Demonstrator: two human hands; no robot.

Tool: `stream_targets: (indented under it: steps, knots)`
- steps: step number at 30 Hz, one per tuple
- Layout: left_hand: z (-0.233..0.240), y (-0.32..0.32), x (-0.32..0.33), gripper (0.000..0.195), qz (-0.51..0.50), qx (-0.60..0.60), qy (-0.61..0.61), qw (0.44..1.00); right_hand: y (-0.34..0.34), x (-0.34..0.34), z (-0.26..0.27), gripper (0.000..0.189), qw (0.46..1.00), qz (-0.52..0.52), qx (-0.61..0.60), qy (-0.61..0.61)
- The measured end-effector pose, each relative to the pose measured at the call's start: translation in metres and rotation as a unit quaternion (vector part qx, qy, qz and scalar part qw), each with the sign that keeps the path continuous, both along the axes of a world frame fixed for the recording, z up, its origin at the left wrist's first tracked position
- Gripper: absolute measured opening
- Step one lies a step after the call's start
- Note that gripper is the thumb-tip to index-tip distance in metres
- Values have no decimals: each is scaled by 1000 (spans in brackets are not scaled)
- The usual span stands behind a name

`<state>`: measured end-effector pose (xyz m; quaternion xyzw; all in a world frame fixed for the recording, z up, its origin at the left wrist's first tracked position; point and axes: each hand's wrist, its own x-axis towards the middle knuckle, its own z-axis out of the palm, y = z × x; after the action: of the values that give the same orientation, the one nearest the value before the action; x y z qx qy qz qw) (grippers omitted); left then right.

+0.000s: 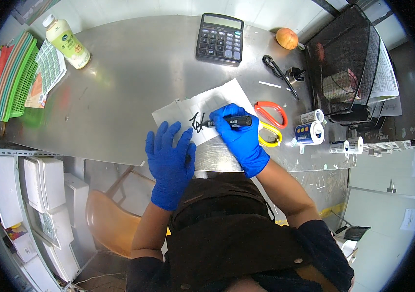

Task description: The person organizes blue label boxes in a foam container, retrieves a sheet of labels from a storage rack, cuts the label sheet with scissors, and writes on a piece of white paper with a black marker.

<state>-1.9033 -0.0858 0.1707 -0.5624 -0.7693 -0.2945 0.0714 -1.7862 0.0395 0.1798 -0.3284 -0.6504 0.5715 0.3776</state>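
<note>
My right hand [234, 135], in a blue glove, grips a black marker pen [238, 121]. Its tip rests at large black handwriting on a white sheet of paper [225, 93]. The blue-gloved left hand [171, 157] lies palm down, fingers spread, its fingertips on the paper's lower left part. A small black object [188, 159], mostly hidden, is tucked between the left thumb and palm. Just right of my right hand lie scissors with a red handle loop [283, 116] and a yellow one [276, 143]; their blades are hidden under the hand or paper.
A calculator [220, 40] sits at the back of the metal table [127, 80]. Left stand a bottle [68, 45] and green baskets [23, 80]. To the right are label rolls [311, 133], a pen [284, 76], an orange round fruit [287, 38] and a black mesh rack [342, 62].
</note>
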Motion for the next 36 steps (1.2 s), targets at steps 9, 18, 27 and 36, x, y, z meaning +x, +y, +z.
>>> stream_targets:
  steps: [9, 18, 27, 36]
  knots:
    - [1, 0, 1, 32, 1, 2, 2, 1000, 6, 3, -1, 4, 998, -40, 15, 38]
    - [0, -1, 1, 34, 0, 4, 7, 1000, 6, 8, -5, 2, 999, -48, 23, -1]
    - [0, 1, 0, 32, 0, 1, 15, 1000, 5, 16, 10, 10, 991, -84, 40, 100]
    - [1, 4, 5, 29, 2, 11, 34, 999, 60, 26, 16, 30, 870, -120, 348, -328]
